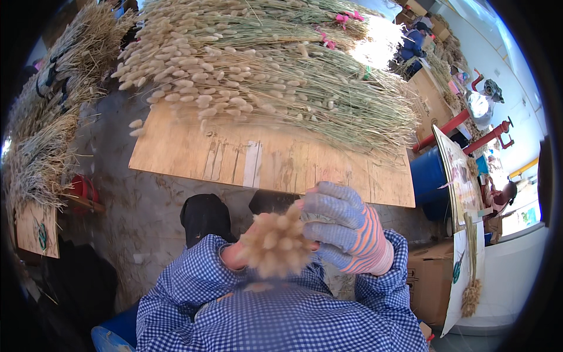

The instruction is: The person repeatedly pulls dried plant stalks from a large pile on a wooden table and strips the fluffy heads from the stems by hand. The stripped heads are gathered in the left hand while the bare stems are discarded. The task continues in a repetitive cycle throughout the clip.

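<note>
A bunch of dried bunny-tail grass (pixel 279 242) stands in front of my chest, its fluffy heads turned up towards me and its stems hidden beneath them. My left hand (pixel 239 253) is shut around the bunch from the left, mostly covered by the heads and a checked sleeve. On the bunch's right side is my right hand (pixel 347 231), in a blue-grey and orange striped knitted glove with bare fingertips. Its fingers curve against the heads; whether they grip the stems is hidden. Beyond both hands, long-stemmed bunny-tail grass (pixel 264 83) lies piled on a wooden table (pixel 184 152).
Pink ties (pixel 327 42) bind some bundles. At the left lie more dried stalks (pixel 44 158) and green-handled scissors (pixel 42 236). To the right are a blue barrel (pixel 429 176), a cardboard box (pixel 431 281) and a white board (pixel 453 281) with another bunch. Co-workers (pixel 412 44) sit farther off.
</note>
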A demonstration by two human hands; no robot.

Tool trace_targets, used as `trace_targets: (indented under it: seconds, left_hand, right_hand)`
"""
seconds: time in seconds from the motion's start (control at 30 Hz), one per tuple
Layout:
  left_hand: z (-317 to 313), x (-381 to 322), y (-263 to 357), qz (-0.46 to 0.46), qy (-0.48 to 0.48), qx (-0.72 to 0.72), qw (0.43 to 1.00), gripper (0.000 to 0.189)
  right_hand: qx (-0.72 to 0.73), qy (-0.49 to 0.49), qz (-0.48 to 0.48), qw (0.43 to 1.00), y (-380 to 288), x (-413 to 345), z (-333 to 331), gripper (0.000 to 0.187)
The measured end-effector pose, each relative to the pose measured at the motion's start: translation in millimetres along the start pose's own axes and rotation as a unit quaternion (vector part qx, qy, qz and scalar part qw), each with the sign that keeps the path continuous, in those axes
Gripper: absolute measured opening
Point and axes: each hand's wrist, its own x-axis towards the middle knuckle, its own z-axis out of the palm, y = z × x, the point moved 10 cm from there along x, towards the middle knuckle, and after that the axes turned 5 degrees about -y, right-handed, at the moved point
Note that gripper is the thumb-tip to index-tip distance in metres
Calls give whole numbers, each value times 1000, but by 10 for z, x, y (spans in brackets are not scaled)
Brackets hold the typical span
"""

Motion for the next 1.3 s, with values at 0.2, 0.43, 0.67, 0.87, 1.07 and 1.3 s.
trace_targets:
  seconds: [0.2,0.43,0.67,0.87,1.07,1.3]
  left_hand:
    - [114,9,32,34,-49,-48,997,52]
    - [-7,81,-261,-152,123,-153,969,36]
    - [315,214,-65,-87,65,-107,988,40]
    - [165,69,-135,-180,95,50,978,38]
    - [183,101,-182,-124,15,103,987,43]
    - [195,173,-180,-89,-4,97,991,51]
  right_hand:
    - [-32,-21,-27,999,-87,60,168,25]
    - [53,10,-5,999,-45,-33,165,18]
    - [163,-21,44,985,86,-15,100,24]
    - [157,-136,63,976,385,122,294,21]
    - [257,-184,-21,949,316,197,511,14]
    - [327,-141,4,934,351,211,498,11]
